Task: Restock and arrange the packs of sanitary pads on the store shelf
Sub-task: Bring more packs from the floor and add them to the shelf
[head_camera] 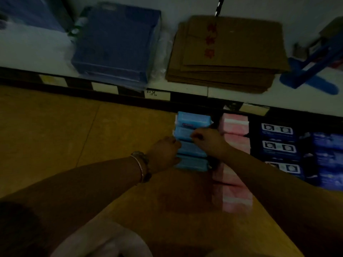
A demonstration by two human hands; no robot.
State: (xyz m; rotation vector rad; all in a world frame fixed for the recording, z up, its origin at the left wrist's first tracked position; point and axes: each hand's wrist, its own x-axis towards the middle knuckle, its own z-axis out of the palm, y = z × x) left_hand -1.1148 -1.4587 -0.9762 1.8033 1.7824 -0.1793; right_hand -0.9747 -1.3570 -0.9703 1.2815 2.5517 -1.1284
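Observation:
A row of light blue pad packs (193, 119) lies on the yellow-brown shelf (55, 130), running from the shelf's far edge toward me. My left hand (165, 151) presses against the left side of the row, a bracelet on its wrist. My right hand (206, 140) reaches over the row from the right, its fingers curled on the top of one blue pack. Right beside the blue row lies a row of pink pad packs (234, 125), partly covered by my right forearm. The picture is dim and slightly blurred.
Dark blue boxed packs (277, 130) and more blue packs (328, 156) fill the shelf to the right. Past the shelf's dark edge rail with price tags (157, 94), the floor holds a blue crate (118, 45), flattened cardboard (228, 52) and a blue stand (313, 75).

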